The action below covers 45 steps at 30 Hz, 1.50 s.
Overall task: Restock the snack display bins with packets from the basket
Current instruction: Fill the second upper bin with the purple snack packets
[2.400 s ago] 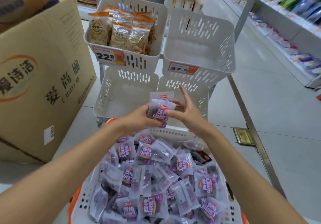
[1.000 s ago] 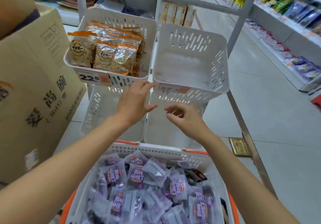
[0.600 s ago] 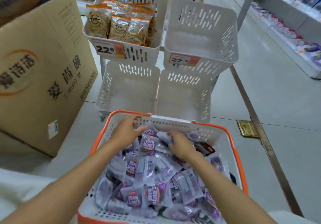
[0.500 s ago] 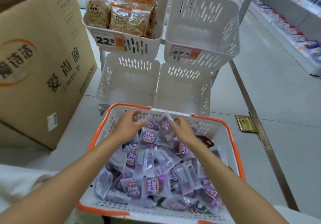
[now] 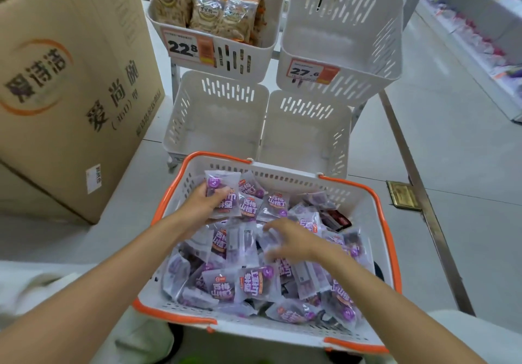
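A white basket with an orange rim [image 5: 391, 253] sits in front of me, heaped with several purple snack packets [image 5: 248, 281]. My left hand [image 5: 203, 202] grips a small stack of these packets [image 5: 221, 194] near the basket's far left corner. My right hand [image 5: 288, 240], blurred, reaches over the pile in the middle with fingers spread, touching the packets. Beyond the basket stand white display bins: two low ones [image 5: 217, 115] [image 5: 308, 132] with nothing in them, and an upper right one [image 5: 341, 38] with a 27.6 price tag.
The upper left bin [image 5: 243, 58], tagged 22.8, holds several tan snack bags [image 5: 209, 5]. A large cardboard box [image 5: 70, 81] stands to the left. Shop shelving [image 5: 480, 24] runs along the aisle on the right, with a metal floor strip [image 5: 423, 194] beside the bins.
Both hands came back down from the bins into the basket. The left hand has gathered a stack of packets; the right hand has slid nearer, toward the middle of the pile.
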### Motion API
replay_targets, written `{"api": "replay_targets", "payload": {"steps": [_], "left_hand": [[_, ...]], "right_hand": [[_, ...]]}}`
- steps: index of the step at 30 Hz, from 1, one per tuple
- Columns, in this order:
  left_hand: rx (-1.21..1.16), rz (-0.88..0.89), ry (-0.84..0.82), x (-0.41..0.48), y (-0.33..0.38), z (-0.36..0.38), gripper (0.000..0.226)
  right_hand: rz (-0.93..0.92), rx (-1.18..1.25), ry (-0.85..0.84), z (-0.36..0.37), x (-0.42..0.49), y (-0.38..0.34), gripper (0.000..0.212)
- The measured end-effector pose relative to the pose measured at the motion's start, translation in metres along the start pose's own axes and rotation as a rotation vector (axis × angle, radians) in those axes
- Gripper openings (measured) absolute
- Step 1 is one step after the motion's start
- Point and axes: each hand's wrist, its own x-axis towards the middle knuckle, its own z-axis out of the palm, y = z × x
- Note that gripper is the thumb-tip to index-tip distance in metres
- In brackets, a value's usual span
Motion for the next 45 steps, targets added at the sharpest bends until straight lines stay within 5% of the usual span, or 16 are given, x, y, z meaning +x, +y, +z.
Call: {"api": "replay_targets", "payload": {"steps": [3,8,15,17,22,26,33,35,38,42,45], "left_hand": [[-0.035,-0.01,-0.043,-0.008,0.004,0.001,0.022],[-0.005,-0.091,-0.2,-0.014,0.012,0.013,0.072],[-0.173,-0.144,-0.365,-0.013,0.025,0.012,0.06],[-0.133,-0.147,-0.336,-0.011,0.028,0.004,0.057],[0.786,0.225,-0.008,-0.007,0.036,-0.007,0.043],[0.442,0.323,-0.061,-0.007,0.045,-0.001,0.014],[-0.102,0.046,-0.205,-0.01,0.045,0.016,0.067],[-0.05,0.069,-0.239,-0.011,0.039,0.022,0.057],[0.182,0.144,-0.236,-0.01,0.042,0.031,0.057],[0.306,0.237,-0.292,0.001,0.081,0.031,0.059],[0.444,0.369,-0.162,0.02,0.13,0.04,0.077]], "right_hand": [[-0.071,0.359,0.228,-0.027,-0.003,-0.014,0.027],[-0.153,0.609,0.295,-0.055,-0.002,-0.039,0.056],[-0.19,0.679,0.305,-0.073,-0.009,-0.047,0.012],[-0.176,0.707,0.373,-0.081,-0.015,-0.043,0.015],[-0.118,0.523,0.405,-0.092,-0.02,-0.036,0.022],[-0.114,0.415,0.352,-0.091,-0.015,-0.04,0.02],[-0.19,0.656,0.546,-0.072,-0.005,-0.052,0.025],[-0.181,0.772,0.585,-0.069,-0.003,-0.053,0.023],[-0.203,0.58,0.582,-0.072,-0.001,-0.054,0.032],[-0.208,0.619,0.372,-0.112,-0.002,-0.054,0.077],[-0.226,0.621,0.326,-0.167,-0.002,-0.053,0.064]]}}
